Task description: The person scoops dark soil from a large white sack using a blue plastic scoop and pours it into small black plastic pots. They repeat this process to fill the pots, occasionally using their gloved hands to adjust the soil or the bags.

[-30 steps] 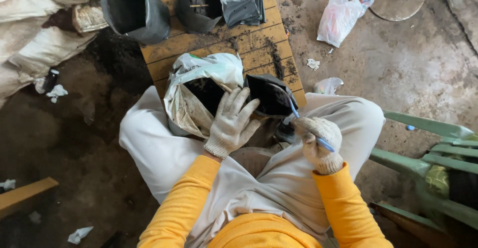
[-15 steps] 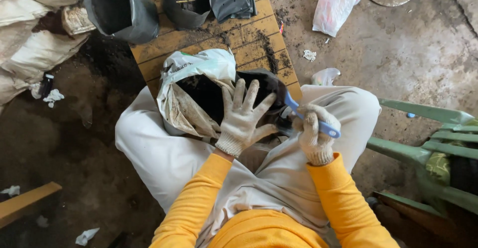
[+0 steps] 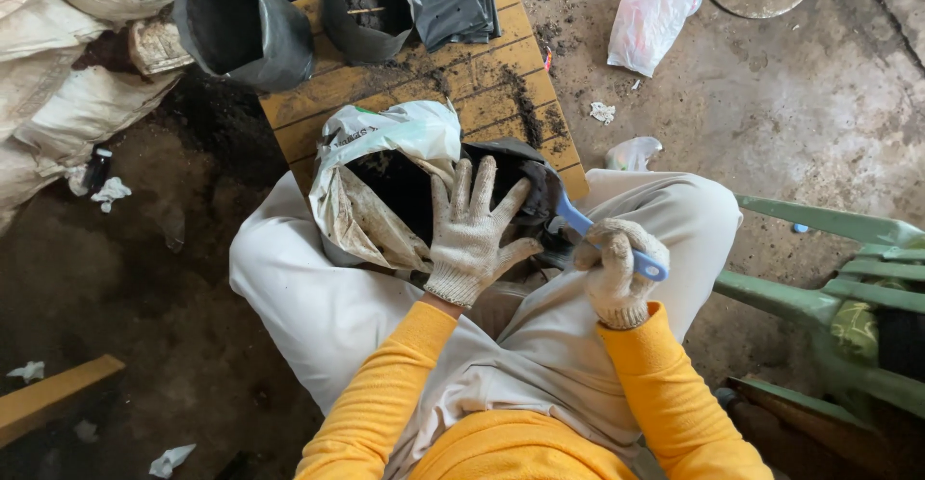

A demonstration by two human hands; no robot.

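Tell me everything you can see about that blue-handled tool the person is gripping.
The blue-handled tool looks like a small hand trowel or scoop of blue plastic. Its handle slants from lower right up to upper left, with the rounded butt end poking out beyond the gloved right hand, which is closed in a fist around it. The working end runs into the black grow bag on the person's lap and is hidden there, so its blade shape cannot be told. The gloved left hand, fingers spread, is beside it, apart from the handle.

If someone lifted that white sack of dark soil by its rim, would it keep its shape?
Probably not: the white sack has a crumpled, folded-over rim, so it looks floppy. With dark soil inside, it is likely heavy and would sag. The left hand hovers spread above it.
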